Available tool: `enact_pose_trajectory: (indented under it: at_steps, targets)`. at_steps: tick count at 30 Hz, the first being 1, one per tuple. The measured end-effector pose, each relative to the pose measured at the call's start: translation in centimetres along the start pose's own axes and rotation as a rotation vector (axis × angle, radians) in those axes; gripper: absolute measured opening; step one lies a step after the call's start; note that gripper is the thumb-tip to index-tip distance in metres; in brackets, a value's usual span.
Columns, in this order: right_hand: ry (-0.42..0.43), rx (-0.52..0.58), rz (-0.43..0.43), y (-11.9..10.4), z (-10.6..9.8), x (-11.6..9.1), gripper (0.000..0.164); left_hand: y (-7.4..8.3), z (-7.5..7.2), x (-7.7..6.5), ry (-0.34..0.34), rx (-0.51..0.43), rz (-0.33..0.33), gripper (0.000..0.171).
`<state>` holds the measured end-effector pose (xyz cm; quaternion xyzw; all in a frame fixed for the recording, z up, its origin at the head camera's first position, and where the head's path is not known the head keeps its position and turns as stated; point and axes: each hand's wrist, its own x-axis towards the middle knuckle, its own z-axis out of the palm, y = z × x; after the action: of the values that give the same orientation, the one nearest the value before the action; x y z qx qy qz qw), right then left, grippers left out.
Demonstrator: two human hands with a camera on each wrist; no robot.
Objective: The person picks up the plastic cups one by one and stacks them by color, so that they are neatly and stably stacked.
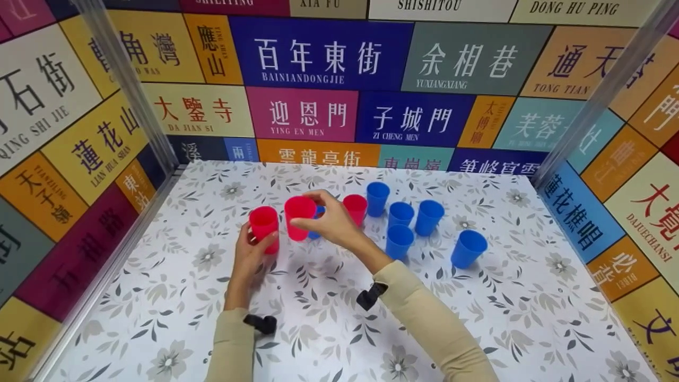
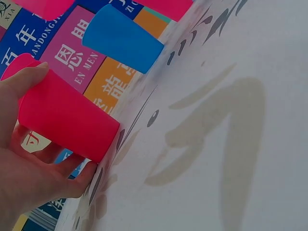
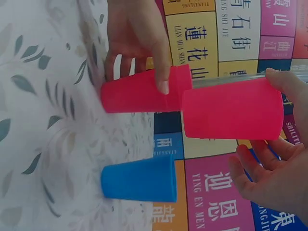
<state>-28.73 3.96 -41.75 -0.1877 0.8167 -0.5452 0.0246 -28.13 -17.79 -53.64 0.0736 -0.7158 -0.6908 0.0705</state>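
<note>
My left hand (image 1: 249, 252) grips a red cup (image 1: 264, 229) standing upright on the table; in the left wrist view the thumb lies near its rim and the fingers wrap underneath. A second edge shows near this cup's rim in the right wrist view. My right hand (image 1: 331, 220) holds another red cup (image 3: 233, 109) by its rim and side, lifted off the table just right of the first one. Partly hidden behind the right hand stands a blue cup (image 3: 139, 179). Past that hand's wrist side stands one more red cup (image 1: 355, 208).
Several blue cups stand upright to the right, among them a back one (image 1: 377, 199), a near one (image 1: 399, 242) and one farther right (image 1: 469, 248). The table (image 1: 318, 329) has a floral cover. Panels with printed signs (image 1: 318, 53) wall it at the back and sides.
</note>
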Motion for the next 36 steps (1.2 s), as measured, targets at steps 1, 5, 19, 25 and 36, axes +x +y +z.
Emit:
enact_pose_trajectory:
  at_steps: [1, 5, 19, 25, 36]
  targets:
    - [-0.002, 0.008, 0.001, -0.3, 0.2, 0.1, 0.065, 0.0, 0.0, 0.0, 0.0, -0.003, 0.001, 0.072]
    - [-0.019, 0.049, 0.0, -1.5, 0.9, 0.7, 0.066, 0.0, 0.0, -0.1, 0.003, -0.005, -0.001, 0.07]
    - [-0.016, 0.024, 0.005, -4.2, 2.2, 3.8, 0.067, -0.2, -0.2, 0.0, -0.01, 0.013, 0.037, 0.065]
    - [-0.024, -0.001, -0.028, -4.3, 3.8, 4.5, 0.065, -0.1, -0.3, -0.1, -0.002, 0.034, 0.046, 0.064]
    - [0.01, -0.005, -0.017, -3.1, 6.0, 4.6, 0.067, -0.2, -0.1, 0.1, 0.016, 0.046, 0.067, 0.061]
